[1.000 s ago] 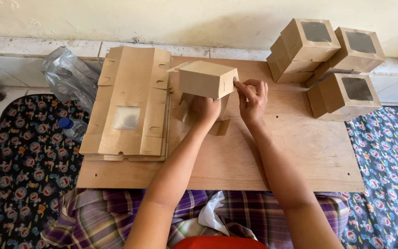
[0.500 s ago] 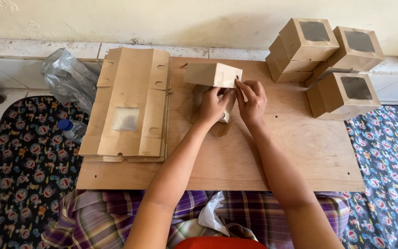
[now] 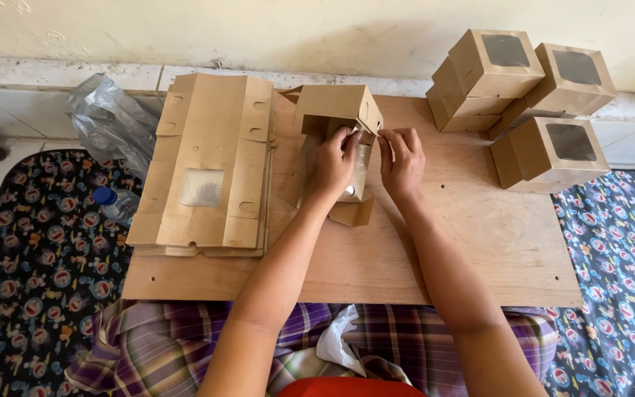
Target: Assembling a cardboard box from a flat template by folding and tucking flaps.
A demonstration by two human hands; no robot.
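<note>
A half-folded brown cardboard box with a clear window [image 3: 341,125] is standing on a bare plywood board [image 3: 420,257], near the board's far edge and roughly at its middle. The left hand [image 3: 330,163] is gripping the box's front, fingers closed on the card. The right hand [image 3: 403,160] is pinching a side flap at the box's right edge. One flap is lying loose on the board beneath the box, so this box is judged only partly assembled. To the right, five finished brown window boxes [image 3: 534,95] are sitting stacked in a cluster, so part of the work looks done. To the left, a thick stack of flat brown box blanks [image 3: 211,165] is waiting unfolded, suggesting much remains. Beyond the blanks, crumpled clear plastic wrapping [image 3: 108,117] is lying beside a blue-capped bottle [image 3: 112,202].
</note>
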